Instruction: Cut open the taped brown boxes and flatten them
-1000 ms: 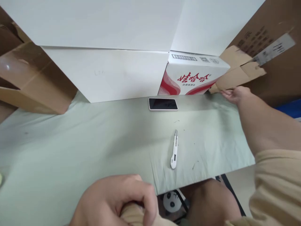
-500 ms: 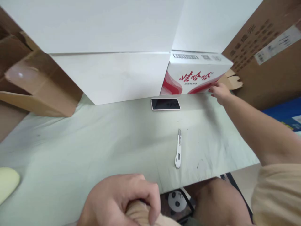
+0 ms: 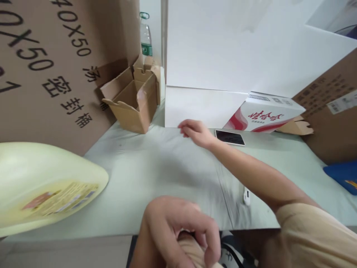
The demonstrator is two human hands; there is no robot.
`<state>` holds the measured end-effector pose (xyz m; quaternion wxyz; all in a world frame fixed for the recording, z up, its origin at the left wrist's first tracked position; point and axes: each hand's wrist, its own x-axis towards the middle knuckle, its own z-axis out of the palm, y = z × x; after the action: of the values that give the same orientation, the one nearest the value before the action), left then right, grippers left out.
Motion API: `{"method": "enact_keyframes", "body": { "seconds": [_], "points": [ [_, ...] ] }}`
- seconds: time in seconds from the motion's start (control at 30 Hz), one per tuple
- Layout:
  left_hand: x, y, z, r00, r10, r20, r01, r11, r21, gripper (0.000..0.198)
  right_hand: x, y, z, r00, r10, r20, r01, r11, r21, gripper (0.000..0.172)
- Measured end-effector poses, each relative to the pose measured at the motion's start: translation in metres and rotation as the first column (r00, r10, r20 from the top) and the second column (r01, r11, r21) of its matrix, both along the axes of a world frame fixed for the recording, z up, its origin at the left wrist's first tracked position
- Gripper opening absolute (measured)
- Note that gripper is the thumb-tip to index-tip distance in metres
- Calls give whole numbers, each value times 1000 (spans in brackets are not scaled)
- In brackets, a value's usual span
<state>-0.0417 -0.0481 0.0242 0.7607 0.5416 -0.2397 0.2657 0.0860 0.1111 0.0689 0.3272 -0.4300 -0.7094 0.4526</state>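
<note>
At lower right I am wearing matt beige cloth. Across the middle, green fabric is showing dull creases; at left, a smooth plastic container is shining softly. At upper left, brown cardboard is looking matt; at upper centre, white panels are looking smooth. Right of centre, a phone is presenting glossy, glass-like black.

Cloth open midway, container left, white box behind

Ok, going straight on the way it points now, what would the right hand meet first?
Most likely the right hand would meet the open brown carton; depth is unclear, so it might brush the white panel first.
</note>
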Motion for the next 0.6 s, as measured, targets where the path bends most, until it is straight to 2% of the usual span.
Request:
{"method": "enact_keyframes", "body": {
  "seconds": [0.07,0.13,0.2,0.3,0.37,0.43,0.5,0.6],
  "points": [
    [-3,-1,-2,998,-36,49,36,999,-9,58,-55,3,0,994,113,8,-113,991,65,20],
    [-4,-3,-4,993,-39,112,42,999,-19,59,-99,3,3,973,219,66,-229,929,290,26],
    [-3,-4,-4,982,-43,185,46,999,-13,59,-130,3,8,951,219,217,-290,874,389,28],
    [2,-4,-3,957,-91,275,92,996,8,60,-153,3,13,899,128,418,-287,894,344,27],
    [7,-5,-5,951,-95,294,96,995,10,59,-150,1,13,891,91,444,-258,908,332,29],
    [15,-8,-12,944,-115,310,108,993,41,56,-132,-9,11,914,54,402,-211,910,358,30],
    [22,-12,-18,929,-159,334,130,986,108,54,-100,-29,8,952,11,307,-138,909,394,23],
    [27,-16,-17,948,-93,305,69,994,86,55,-39,-71,4,992,-68,109,9,885,466,2]
  ]
}}
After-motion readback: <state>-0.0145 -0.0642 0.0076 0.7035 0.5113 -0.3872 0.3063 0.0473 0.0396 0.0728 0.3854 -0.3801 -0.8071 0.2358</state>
